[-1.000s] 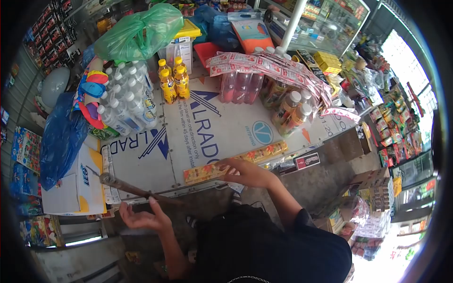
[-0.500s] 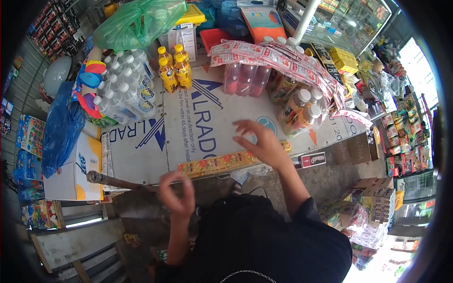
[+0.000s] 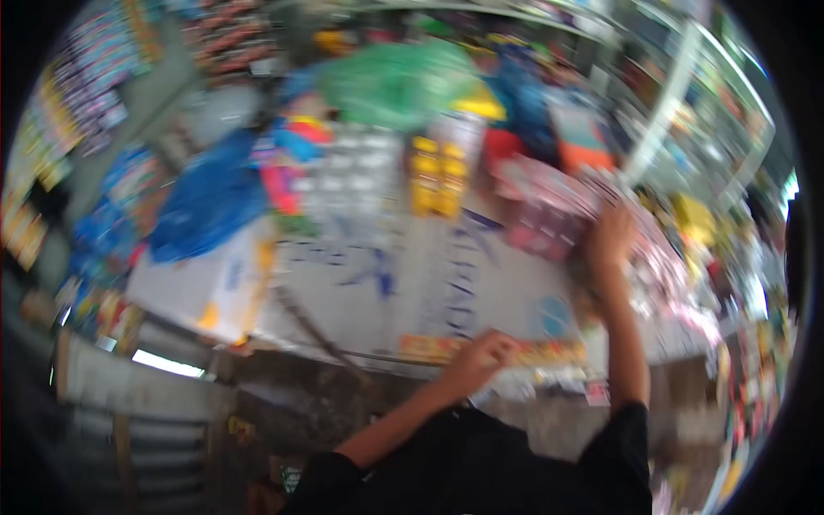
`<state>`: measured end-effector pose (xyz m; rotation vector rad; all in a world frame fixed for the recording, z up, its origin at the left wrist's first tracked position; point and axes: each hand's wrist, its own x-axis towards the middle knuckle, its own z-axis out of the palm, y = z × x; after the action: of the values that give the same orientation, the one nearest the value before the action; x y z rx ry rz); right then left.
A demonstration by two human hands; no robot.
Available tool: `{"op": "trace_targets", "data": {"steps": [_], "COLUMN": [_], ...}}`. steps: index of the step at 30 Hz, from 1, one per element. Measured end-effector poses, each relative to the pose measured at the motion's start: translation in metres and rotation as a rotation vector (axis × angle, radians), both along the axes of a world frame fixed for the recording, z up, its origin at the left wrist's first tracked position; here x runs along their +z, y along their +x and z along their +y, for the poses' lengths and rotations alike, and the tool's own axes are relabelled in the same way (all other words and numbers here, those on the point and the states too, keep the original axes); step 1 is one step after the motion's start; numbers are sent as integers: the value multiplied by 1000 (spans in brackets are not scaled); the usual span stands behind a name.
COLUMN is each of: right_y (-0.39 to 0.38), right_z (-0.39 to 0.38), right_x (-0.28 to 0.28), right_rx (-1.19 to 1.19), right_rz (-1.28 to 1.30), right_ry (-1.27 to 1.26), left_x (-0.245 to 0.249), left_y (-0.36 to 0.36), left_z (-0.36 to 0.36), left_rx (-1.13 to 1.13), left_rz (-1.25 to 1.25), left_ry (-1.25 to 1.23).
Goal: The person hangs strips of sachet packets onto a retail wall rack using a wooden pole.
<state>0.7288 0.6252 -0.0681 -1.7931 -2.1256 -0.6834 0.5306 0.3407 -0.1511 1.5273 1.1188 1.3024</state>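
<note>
**Both hands on the shop counter, whole frame smeared**

Left hand [image 3: 482, 354] sits at the front edge of the counter [image 3: 481, 275], fingers curled into a loose fist right on the strip of orange-yellow packets [image 3: 442, 348] that lies along that edge. Its grip looks closed-ish, but with the blur I honestly can't tell if it has hold of the strip or is just resting on it.

Right hand [image 3: 611, 239] is stretched out further back and to the right, up against the pink sachet strips [image 3: 558, 199] draped over there. The fingers are a smudge, so no call on that grip either: touching, yes, pinching, can't tell.

Between the two hands is bare counter with blue lettering. Behind that, the yellow bottles [image 3: 438, 176] stand mid-counter, with a pack of clear bottles [image 3: 360, 172] just beside them on the left. A green bag [image 3: 395, 81] is at the back, and a blue bag [image 3: 210, 202] slumps over a white carton [image 3: 202, 287] at the left end.
</note>
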Motion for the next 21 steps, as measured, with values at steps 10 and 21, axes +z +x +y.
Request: {"op": "trace_targets", "data": {"steps": [10,21], "right_y": [11,17], "right_z": [40,61], "right_x": [-8,18], "right_rx": [46,274], "right_rz": [-190,-239], "right_ry": [201,159], "left_x": [38,47], "left_y": [-19,1], "left_z": [-4,5], "left_rx": [91,92], "left_rz": [85,-19], "left_ry": [6,14]}}
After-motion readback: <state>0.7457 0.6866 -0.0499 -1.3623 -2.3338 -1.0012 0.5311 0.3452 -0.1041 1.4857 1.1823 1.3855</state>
